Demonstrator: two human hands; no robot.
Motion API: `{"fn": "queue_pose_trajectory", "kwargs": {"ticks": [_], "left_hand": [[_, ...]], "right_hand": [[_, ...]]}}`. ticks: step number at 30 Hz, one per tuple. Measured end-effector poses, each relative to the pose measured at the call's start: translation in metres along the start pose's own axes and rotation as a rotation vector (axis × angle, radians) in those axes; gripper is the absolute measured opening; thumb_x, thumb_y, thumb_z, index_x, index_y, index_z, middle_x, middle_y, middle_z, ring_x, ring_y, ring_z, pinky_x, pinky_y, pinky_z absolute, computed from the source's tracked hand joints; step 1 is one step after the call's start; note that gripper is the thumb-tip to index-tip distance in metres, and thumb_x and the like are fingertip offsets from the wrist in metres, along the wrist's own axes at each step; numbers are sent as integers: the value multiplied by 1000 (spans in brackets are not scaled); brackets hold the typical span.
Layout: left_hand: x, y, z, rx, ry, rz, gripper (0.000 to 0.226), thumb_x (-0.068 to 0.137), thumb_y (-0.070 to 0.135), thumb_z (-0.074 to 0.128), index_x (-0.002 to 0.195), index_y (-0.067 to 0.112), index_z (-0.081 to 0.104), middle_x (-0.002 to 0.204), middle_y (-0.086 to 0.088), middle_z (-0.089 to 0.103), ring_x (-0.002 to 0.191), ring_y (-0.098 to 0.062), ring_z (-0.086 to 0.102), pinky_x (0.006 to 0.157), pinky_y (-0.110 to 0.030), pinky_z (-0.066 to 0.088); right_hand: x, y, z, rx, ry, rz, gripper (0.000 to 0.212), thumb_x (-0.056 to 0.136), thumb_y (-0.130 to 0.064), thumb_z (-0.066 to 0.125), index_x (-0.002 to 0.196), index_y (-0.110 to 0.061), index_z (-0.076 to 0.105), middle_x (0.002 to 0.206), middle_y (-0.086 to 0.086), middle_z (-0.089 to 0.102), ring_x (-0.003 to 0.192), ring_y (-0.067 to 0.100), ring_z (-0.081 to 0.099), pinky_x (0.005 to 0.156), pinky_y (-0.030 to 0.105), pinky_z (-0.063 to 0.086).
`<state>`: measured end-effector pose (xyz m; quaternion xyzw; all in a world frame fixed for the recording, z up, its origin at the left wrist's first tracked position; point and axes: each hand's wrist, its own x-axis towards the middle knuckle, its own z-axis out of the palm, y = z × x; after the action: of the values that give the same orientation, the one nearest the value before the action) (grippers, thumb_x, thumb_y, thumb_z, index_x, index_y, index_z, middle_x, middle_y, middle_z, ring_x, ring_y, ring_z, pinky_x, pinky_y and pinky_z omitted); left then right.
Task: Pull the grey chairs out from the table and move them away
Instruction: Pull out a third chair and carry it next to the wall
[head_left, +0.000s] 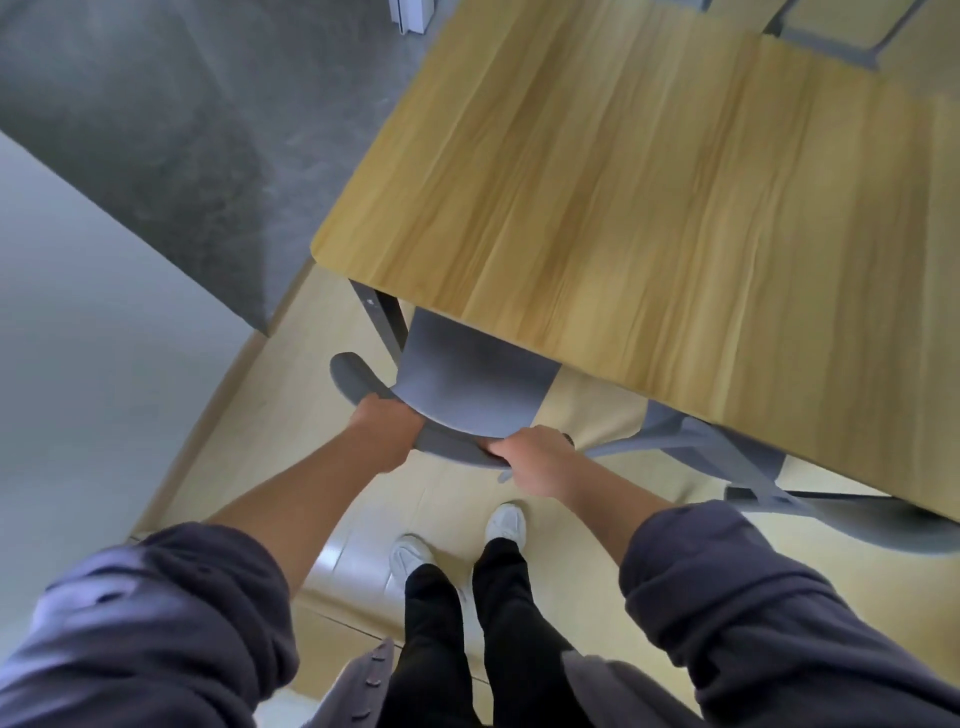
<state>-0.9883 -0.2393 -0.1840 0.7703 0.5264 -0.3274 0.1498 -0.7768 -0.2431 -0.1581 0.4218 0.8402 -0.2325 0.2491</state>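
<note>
A grey chair (467, 384) stands at the near left corner of the wooden table (649, 208), its seat partly under the tabletop. My left hand (384, 426) grips the left part of its curved backrest. My right hand (540, 462) grips the right part of the same backrest. A second grey chair (737, 467) sits to the right, mostly under the table's near edge. A third grey chair (831, 36) shows at the table's far side.
A dark table leg (384, 322) stands just left of the held chair. A grey wall (78, 312) runs along the left, with dark grey floor (182, 104) beyond. My feet (457, 540) stand on light flooring right behind the chair.
</note>
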Motion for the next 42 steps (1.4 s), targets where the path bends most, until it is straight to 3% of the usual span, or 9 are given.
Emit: {"fn": "queue_pose_trajectory", "kwargs": {"ticks": [4, 7, 11, 15, 18, 20, 25, 34, 42], "left_hand": [[-9, 0, 19, -34, 22, 2, 26, 88, 17, 50, 111, 27, 56, 116, 6, 62, 113, -18, 55, 98, -39, 37], [-20, 2, 19, -161, 32, -139, 37, 90, 19, 46, 124, 32, 53, 136, 10, 53, 137, -17, 36, 115, -56, 9], [-39, 11, 20, -622, 169, -467, 74, 84, 1, 45, 151, 24, 23, 164, -4, -4, 150, -23, -11, 120, -51, 5], [-43, 32, 13, -1171, 382, -752, 71, 88, -1, 45, 151, 15, 18, 163, -7, 0, 122, -31, 48, 88, -44, 48], [-33, 45, 12, -1490, 545, -984, 49, 88, 9, 44, 135, 11, 32, 128, -18, 57, 81, -34, 60, 59, -41, 49], [-28, 57, 9, -1719, 586, -1061, 33, 85, 11, 42, 119, 11, 42, 104, -21, 65, 84, -39, 66, 68, -46, 58], [-17, 95, 12, -2132, 467, -1143, 17, 89, 9, 50, 101, 2, 59, 102, -20, 69, 73, -31, 70, 71, -39, 62], [-13, 112, 16, -1974, 385, -1153, 23, 90, 18, 44, 75, 5, 55, 38, -4, 61, 48, -28, 63, 55, -30, 56], [-50, 130, 30, -1918, 416, -1191, 25, 89, 16, 45, 69, 6, 55, 46, -10, 63, 42, -22, 59, 43, -21, 45]], "right_hand": [[-5, -12, 14, 29, -18, 40, 56, 85, 3, 39, 131, -27, 45, 85, 4, 52, 73, 26, 44, 49, 27, 22], [-3, -5, 19, 54, -38, 16, 58, 84, 1, 40, 132, -31, 43, 90, 6, 60, 74, 27, 47, 57, 31, 34], [2, 8, 22, 29, -66, -47, 72, 83, -1, 40, 143, -39, 27, 93, 7, 62, 78, 31, 54, 64, 35, 46], [8, 24, 33, -89, -78, -179, 82, 84, -2, 40, 151, -36, 7, 107, 11, 62, 89, 37, 60, 74, 43, 54], [13, 41, 35, -168, -93, -289, 85, 85, -4, 42, 153, -32, 0, 116, 11, 61, 95, 38, 60, 68, 37, 48], [14, 52, 34, -204, -111, -331, 87, 84, -3, 43, 153, -31, -1, 115, 11, 62, 93, 36, 60, 65, 36, 43], [17, 66, 31, -261, -133, -418, 89, 83, 0, 46, 153, -26, -2, 109, 13, 61, 78, 33, 52, 59, 35, 37], [18, 68, 34, -305, -99, -493, 89, 82, 1, 49, 154, -21, 2, 109, 15, 61, 76, 33, 48, 58, 34, 35], [-2, 48, 57, -292, -119, -532, 88, 81, 1, 50, 152, -20, 3, 111, 15, 62, 89, 41, 59, 60, 36, 39]]}}
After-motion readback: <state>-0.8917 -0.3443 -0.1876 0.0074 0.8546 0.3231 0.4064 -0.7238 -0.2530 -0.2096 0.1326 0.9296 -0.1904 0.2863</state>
